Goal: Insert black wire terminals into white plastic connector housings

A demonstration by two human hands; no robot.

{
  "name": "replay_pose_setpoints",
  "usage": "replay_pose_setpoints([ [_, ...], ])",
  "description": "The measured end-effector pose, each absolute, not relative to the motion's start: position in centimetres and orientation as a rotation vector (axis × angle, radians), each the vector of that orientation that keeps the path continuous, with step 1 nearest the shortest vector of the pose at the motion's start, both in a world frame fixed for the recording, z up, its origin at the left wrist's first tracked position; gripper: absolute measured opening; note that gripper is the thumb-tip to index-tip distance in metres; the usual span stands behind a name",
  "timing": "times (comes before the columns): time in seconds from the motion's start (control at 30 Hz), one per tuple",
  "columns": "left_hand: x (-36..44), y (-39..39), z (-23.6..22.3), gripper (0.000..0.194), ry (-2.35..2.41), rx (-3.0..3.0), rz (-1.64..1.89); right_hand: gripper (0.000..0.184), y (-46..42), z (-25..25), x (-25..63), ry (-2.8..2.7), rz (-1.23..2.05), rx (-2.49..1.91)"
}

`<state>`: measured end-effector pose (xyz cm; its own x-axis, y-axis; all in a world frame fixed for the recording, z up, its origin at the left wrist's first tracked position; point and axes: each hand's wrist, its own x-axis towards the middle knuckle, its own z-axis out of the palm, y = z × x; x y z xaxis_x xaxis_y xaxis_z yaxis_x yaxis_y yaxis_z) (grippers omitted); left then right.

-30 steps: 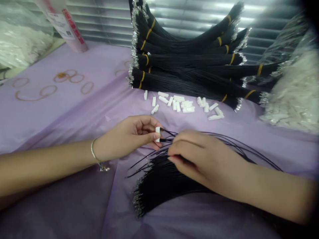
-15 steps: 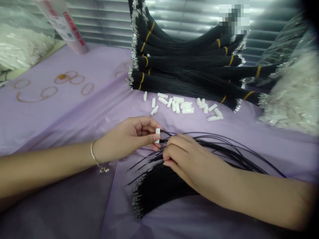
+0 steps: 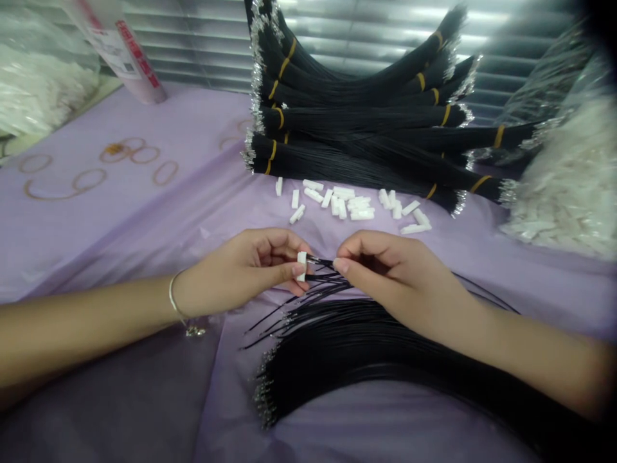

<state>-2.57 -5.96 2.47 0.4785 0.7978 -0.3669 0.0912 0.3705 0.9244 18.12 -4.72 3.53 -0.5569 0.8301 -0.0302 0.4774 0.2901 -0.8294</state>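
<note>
Between the thumb and fingers of my left hand (image 3: 260, 267) is a small white connector housing (image 3: 301, 265), held upright. Black wires run out of its right side. My right hand (image 3: 400, 270) pinches a black wire (image 3: 324, 262) just right of the housing, its metal tip close to the housing; whether it touches I cannot tell. Below both hands a thick bundle of black wires (image 3: 347, 347) lies on the purple cloth, metal terminals at its left end. Several loose wires (image 3: 270, 321) stick out above that bundle.
Several white housings (image 3: 344, 199) lie scattered beyond my hands. Behind them are stacked black wire bundles (image 3: 357, 122) tied with yellow bands. A bag of white parts (image 3: 573, 186) stands right, another bag (image 3: 43, 90) far left, near a pink-white roll (image 3: 120, 54). Rubber bands (image 3: 130, 151) lie left.
My right hand has risen from the loose wires beside the bundle to the housing's right side, now with a wire pinched. My left hand keeps its hold, nearly in place.
</note>
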Motion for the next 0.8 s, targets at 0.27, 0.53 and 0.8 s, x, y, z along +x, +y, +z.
replay_pose_setpoints([
  [0.27, -2.63, -5.88, 2.52, 0.011, 0.985, 1.127, 0.557, 0.013, -4.55, 3.44, 18.2, -2.198, 1.118, -1.224],
  [0.53, -2.56, -5.96, 2.7, 0.011, 1.008, 1.124, 0.561, 0.013, -4.79, 3.56, 17.87, -2.192, 1.104, -1.25],
  [0.8, -2.49, -6.05, 2.57, 0.013, 1.026, 1.156, 0.571, 0.013, -4.99, 3.4, 17.77, -2.161, 1.008, -1.249],
])
